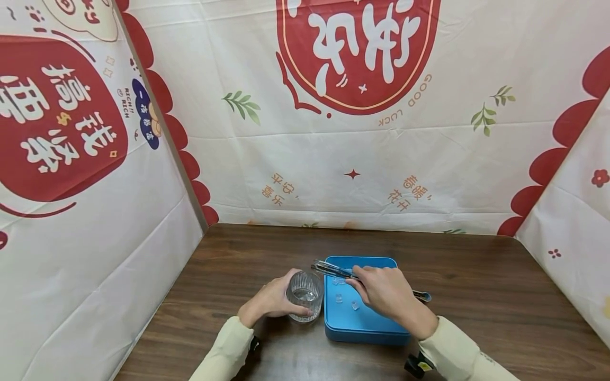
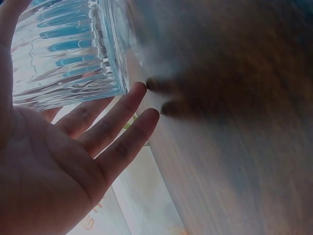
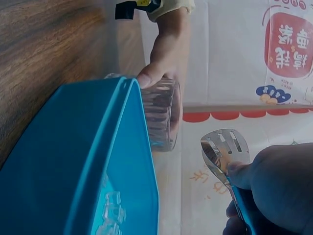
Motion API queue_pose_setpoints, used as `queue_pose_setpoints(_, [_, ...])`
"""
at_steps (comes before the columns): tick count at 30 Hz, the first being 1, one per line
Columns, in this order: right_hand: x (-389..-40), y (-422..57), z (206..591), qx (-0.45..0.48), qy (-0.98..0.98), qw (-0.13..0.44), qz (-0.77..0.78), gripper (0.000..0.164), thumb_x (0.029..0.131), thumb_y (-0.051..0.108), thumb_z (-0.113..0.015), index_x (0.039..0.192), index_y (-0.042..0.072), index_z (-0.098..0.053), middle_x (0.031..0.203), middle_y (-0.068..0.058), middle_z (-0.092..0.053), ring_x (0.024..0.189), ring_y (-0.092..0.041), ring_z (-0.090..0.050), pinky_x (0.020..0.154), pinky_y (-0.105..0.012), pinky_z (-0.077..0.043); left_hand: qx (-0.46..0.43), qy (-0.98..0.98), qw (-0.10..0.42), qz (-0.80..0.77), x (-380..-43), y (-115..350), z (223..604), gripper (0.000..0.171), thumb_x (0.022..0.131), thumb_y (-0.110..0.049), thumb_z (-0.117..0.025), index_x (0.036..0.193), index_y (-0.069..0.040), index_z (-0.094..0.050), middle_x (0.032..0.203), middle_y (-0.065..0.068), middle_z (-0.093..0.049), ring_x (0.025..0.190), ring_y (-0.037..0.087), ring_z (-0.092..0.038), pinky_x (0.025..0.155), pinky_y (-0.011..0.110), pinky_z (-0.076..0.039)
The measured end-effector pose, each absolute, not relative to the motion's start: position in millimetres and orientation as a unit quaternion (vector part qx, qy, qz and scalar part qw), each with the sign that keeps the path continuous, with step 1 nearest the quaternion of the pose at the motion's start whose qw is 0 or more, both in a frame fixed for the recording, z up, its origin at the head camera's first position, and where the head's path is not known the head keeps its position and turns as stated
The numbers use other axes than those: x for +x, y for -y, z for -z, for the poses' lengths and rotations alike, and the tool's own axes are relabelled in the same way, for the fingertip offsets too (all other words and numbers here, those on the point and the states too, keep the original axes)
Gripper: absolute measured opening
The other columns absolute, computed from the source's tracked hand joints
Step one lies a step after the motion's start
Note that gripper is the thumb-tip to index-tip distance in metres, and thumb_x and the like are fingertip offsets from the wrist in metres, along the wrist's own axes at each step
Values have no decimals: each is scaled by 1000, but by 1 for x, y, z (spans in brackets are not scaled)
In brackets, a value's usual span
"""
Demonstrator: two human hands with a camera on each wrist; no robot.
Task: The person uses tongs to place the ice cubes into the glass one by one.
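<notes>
My left hand holds a clear ribbed drinking glass upright at the table, thumb on the near side. From the left wrist view, the fingers reach round the far side of the glass. In my right hand is a pair of metal tongs, gripped around the middle. Their slotted heads hang above the left rim of a blue box, close to the glass; I see nothing between them. Several small clear cubes lie in the box.
Dark wooden table lies under everything. Behind it hangs a white printed cloth, with more cloth at the left and right sides. The blue box's raised wall stands just right of the glass.
</notes>
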State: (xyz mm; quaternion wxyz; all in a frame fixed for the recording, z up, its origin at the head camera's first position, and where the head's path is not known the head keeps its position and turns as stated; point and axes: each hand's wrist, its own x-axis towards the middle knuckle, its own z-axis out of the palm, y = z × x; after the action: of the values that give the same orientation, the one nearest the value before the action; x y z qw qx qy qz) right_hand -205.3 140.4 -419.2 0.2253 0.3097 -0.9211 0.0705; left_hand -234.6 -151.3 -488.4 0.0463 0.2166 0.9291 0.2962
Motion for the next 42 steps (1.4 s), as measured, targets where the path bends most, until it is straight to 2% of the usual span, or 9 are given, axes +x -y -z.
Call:
queue_pose_setpoints(11, [-204, -132, 421, 316, 920, 216, -79, 26, 93, 36, -68, 77, 21, -55, 56, 11, -40, 47, -4, -32, 42, -20, -23, 214, -927, 54, -302, -235, 151, 488, 91, 66, -62, -84, 138, -25, -45, 114, -1, -66, 99, 15, -63, 81, 37, -51])
queue_pose_setpoints(24, [-202, -129, 421, 332, 912, 227, -73, 28, 93, 36, -69, 76, 21, -52, 54, 11, -34, 45, -4, -29, 42, -20, -20, 204, -928, 70, -303, -236, 152, 486, 94, 65, -64, -83, 140, -25, -43, 116, -2, -64, 99, 15, -61, 83, 38, -50])
queue_pose_setpoints(42, [-205, -128, 425, 334, 914, 217, -75, 27, 93, 38, -68, 77, 20, -54, 55, 11, -35, 45, -4, -29, 42, -20, -21, 211, -921, 74, -318, -237, 153, 487, 93, 67, -64, -82, 141, -25, -43, 118, -2, -64, 100, 15, -60, 84, 39, -51])
